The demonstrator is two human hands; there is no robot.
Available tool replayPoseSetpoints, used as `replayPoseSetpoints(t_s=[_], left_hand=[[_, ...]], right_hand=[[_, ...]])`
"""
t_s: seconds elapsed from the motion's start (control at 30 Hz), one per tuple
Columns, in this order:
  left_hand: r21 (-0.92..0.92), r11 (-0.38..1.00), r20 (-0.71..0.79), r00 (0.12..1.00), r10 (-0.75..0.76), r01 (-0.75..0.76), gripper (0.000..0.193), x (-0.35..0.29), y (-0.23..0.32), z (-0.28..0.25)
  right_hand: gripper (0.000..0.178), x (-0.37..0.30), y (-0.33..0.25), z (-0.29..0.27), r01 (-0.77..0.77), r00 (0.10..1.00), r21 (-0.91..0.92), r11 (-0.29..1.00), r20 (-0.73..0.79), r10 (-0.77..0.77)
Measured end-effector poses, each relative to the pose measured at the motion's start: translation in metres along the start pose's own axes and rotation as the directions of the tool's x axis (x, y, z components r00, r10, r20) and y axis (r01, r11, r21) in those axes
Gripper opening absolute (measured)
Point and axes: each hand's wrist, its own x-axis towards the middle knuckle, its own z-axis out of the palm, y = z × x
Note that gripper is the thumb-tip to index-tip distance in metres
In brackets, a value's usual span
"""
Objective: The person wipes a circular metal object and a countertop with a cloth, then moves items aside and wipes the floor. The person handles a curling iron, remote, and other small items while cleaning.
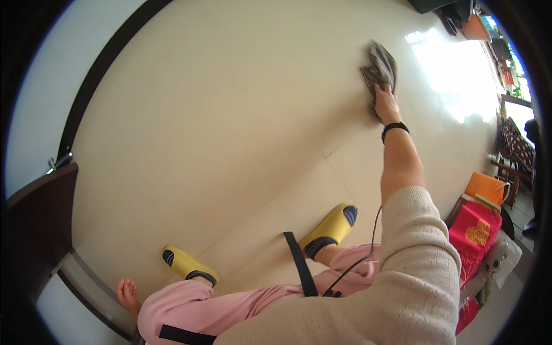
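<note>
My right hand [387,105] is stretched far forward and closed on a crumpled grey-brown cloth [380,63]. The cloth lies against the pale tiled floor [230,115], and its folds hide part of my fingers. A black band [395,129] circles my right wrist. Low at the left, beside my knee, my left hand [128,294] hangs with loosely extended fingers and holds nothing. Yellow and dark slippers are on my feet, the left slipper [187,264] and the right slipper [330,229].
At the left stands a dark brown door [43,224] with a metal handle [60,163]. An orange bag [485,188], a red bag [474,227] and a clear plastic bag [501,259] sit along the right. Bright light reflects off the floor at upper right. A black cable [372,241] hangs by my leg.
</note>
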Motion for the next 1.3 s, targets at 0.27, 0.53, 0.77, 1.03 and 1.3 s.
replayPoseSetpoints(t_s=[0.27, 0.53, 0.77, 1.03, 1.3], left_hand=[[0.529, 0.748, 0.159, 0.912, 0.377, -0.401, 0.027, -0.105, 0.040, -0.080], [0.284, 0.904, -0.002, 0.942, 0.334, -0.320, 0.036, -0.227, 0.220, 0.010], [0.381, 0.749, 0.089, 0.828, 0.554, -0.542, 0.028, -0.332, 0.348, 0.091], [0.172, 0.628, 0.334, 0.645, 0.687, -0.759, 0.025, -0.363, 0.460, 0.167], [-0.012, 0.372, 0.585, 0.295, 0.755, -0.928, 0.024, -0.504, 0.482, 0.232]], right_hand=[[0.064, 0.045, 0.086, -0.134, 0.547, 0.824, 0.363, 0.754, -0.077, -0.561], [0.058, -0.144, 0.043, -0.032, 0.721, 0.617, 0.597, 0.352, -0.322, -0.718], [0.035, -0.155, 0.037, 0.074, 0.768, 0.629, 0.317, 0.556, -0.213, -0.748], [0.044, 0.063, 0.203, 0.047, 0.241, 0.887, 0.371, 0.897, -0.459, -0.049], [0.027, -0.048, 0.321, 0.009, 0.313, 0.578, 0.759, 0.571, -0.630, 0.520]])
